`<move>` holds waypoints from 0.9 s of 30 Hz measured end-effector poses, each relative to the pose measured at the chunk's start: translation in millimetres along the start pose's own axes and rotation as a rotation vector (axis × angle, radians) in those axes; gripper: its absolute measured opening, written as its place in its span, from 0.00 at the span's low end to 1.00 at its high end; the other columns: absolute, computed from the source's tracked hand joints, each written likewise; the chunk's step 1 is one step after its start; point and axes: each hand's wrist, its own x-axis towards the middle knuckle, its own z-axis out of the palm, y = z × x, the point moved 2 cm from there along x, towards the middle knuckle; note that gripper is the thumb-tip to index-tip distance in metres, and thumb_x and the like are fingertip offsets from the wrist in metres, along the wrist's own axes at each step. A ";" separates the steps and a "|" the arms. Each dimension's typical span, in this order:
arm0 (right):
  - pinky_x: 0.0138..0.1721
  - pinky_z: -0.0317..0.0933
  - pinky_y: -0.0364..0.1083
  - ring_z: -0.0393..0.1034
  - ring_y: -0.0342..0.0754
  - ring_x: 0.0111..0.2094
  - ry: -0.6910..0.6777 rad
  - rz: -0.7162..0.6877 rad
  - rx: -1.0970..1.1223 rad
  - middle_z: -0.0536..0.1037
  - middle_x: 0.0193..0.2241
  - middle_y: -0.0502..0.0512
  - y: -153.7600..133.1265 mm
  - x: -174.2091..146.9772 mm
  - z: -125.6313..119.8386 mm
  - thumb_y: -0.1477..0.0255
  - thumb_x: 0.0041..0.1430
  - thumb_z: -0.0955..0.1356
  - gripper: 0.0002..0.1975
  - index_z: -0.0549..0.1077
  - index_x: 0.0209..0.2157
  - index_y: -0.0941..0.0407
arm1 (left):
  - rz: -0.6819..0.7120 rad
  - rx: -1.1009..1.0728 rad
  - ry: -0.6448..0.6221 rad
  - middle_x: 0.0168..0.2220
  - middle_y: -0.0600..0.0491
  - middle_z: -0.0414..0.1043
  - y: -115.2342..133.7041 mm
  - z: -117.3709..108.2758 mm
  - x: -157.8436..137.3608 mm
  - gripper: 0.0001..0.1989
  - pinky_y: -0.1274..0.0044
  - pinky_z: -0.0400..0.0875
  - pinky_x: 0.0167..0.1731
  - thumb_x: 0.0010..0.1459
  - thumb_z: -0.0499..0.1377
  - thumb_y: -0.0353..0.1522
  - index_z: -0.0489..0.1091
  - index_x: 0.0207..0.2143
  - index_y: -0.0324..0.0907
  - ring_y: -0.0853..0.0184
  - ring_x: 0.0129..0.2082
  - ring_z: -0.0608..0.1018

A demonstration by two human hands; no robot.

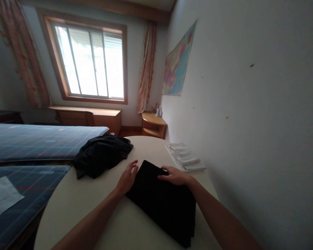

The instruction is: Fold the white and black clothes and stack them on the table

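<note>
A black folded garment (164,201) lies flat on the round cream table, set at a slant; its exact kind cannot be made out. My left hand (127,178) is beside its left edge, fingers loosely bent and apart, with no cloth visibly gripped. My right hand (176,175) is at the far right edge of the garment. The thumb rests on top of the cloth and the fingers lie along the edge, closed on it. Beyond my left hand, a crumpled black garment (103,154) is heaped at the table's left rim.
Folded white cloths (184,156) lie at the right of the table (94,208), close to the wall (250,156). Mattresses with blue plaid (41,142) stand to the left, one bearing a paper sheet (2,196). A desk (106,113) and corner shelf (153,119) are beneath the window.
</note>
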 end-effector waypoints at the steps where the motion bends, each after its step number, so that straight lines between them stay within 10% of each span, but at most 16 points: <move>1: 0.53 0.62 0.51 0.72 0.56 0.50 0.038 0.013 -0.009 0.76 0.51 0.61 3.2 -0.4 -4.3 0.53 0.57 0.68 0.29 0.72 0.54 0.57 | -0.011 0.113 0.021 0.56 0.41 0.70 -5.8 1.5 -1.5 0.22 0.62 0.65 0.57 0.66 0.48 0.41 0.65 0.56 0.39 0.58 0.55 0.73; 9: 0.52 0.62 0.49 0.72 0.55 0.50 0.436 0.174 -0.086 0.76 0.51 0.63 36.9 11.8 -62.0 0.59 0.58 0.69 0.25 0.71 0.53 0.59 | 0.070 0.695 -0.187 0.62 0.41 0.64 -4.3 16.5 -18.7 0.27 0.63 0.54 0.63 0.65 0.50 0.41 0.61 0.61 0.35 0.54 0.64 0.63; 27: 0.44 0.66 0.45 0.76 0.52 0.41 0.583 0.423 -0.130 0.81 0.43 0.62 112.6 63.4 -203.7 0.56 0.57 0.70 0.25 0.76 0.48 0.60 | -0.020 0.786 -0.321 0.65 0.43 0.58 8.7 14.4 -18.7 0.28 0.64 0.50 0.66 0.64 0.48 0.38 0.60 0.63 0.34 0.58 0.67 0.57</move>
